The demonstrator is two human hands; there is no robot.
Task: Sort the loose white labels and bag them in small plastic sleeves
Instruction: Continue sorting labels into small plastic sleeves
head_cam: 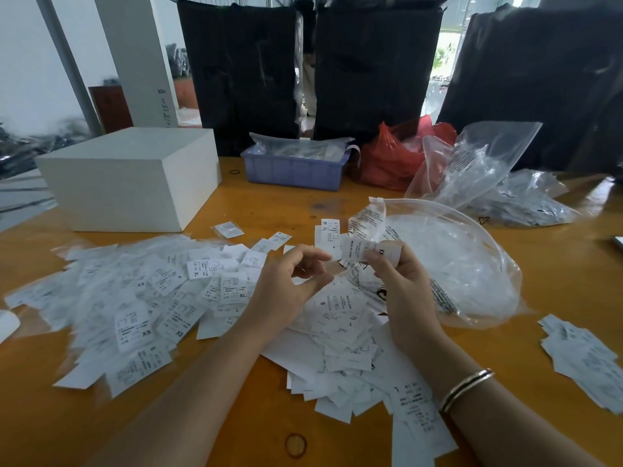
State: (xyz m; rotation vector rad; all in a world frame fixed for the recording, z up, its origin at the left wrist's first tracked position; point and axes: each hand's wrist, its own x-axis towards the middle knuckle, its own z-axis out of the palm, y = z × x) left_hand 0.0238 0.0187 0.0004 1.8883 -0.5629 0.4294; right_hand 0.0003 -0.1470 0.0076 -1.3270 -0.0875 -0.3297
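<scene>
White box [128, 178] behind label pile [135, 298]; blue tray [293, 170] beyond.

orange wooden table [236, 210] | white pillar [135, 55] | daylight (behind dark bundles [242, 72])

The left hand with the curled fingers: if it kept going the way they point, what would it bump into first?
Probably the label pinched in the right hand, just across a narrow gap from the left hand; depth is unclear.
</scene>
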